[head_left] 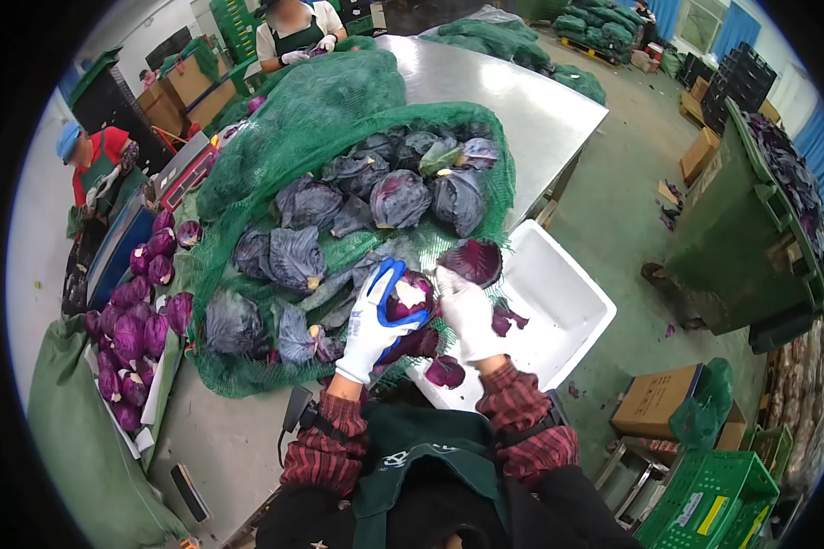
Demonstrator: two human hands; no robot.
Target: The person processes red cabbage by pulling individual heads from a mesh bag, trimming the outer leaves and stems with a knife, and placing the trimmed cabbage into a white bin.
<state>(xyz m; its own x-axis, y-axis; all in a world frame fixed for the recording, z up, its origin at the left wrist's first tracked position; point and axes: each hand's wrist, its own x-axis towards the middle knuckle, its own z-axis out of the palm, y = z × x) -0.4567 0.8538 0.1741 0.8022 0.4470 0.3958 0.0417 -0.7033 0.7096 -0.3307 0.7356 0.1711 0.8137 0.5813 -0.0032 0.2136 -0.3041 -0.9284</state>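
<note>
My left hand (373, 318), in a white glove with blue palm and fingers, grips a red cabbage (410, 295) with its pale cut stem facing up. Close against its right side is my right hand (467, 316) in a white glove, its fingers closed on a dark purple cabbage leaf (475, 263). Whether that leaf is still joined to the head is hidden. Beyond my hands, several cabbages with dull outer leaves (400, 199) lie on an open green mesh bag (348, 137). Loose leaves (445, 371) lie below my right hand, by a white bin (572, 311).
Shiny peeled cabbages (130, 337) are piled at the left. A metal table (494, 82) carries the mesh bag. At right stand a green wheeled bin (737, 238) full of leaves, a cardboard box (657, 401) and green crates (705, 499). Two co-workers (298, 37) stand across and left.
</note>
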